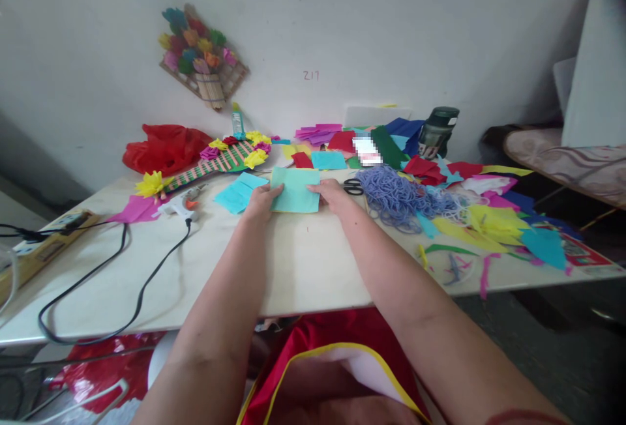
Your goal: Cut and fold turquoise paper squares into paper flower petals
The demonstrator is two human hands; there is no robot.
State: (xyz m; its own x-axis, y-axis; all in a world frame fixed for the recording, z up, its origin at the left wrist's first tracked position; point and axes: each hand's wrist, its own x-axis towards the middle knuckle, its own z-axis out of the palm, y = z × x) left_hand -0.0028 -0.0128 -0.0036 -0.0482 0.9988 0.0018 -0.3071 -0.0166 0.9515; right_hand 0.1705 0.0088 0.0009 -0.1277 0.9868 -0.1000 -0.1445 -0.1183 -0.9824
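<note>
A light green square of paper (295, 191) is held up at the middle of the table, gripped by its two side edges. My left hand (262, 201) pinches the left edge with the thumb on the front face. On the opposite edge my right hand (330, 193) does the same, its thumb also in front. The fingers behind the sheet are hidden. Blue paper squares (237, 193) lie just left of my left hand. Close to my right hand are black-handled scissors (353, 186), partly covered by a heap of lavender yarn (398, 193).
A glue gun (180, 205) trails its cord across the left side, near a power strip (49, 249). Behind stands a flower-trimmed craft piece (215, 163) beside a red bag (163, 146). Coloured paper scraps (499, 226) and a dark bottle (439, 131) are at the right.
</note>
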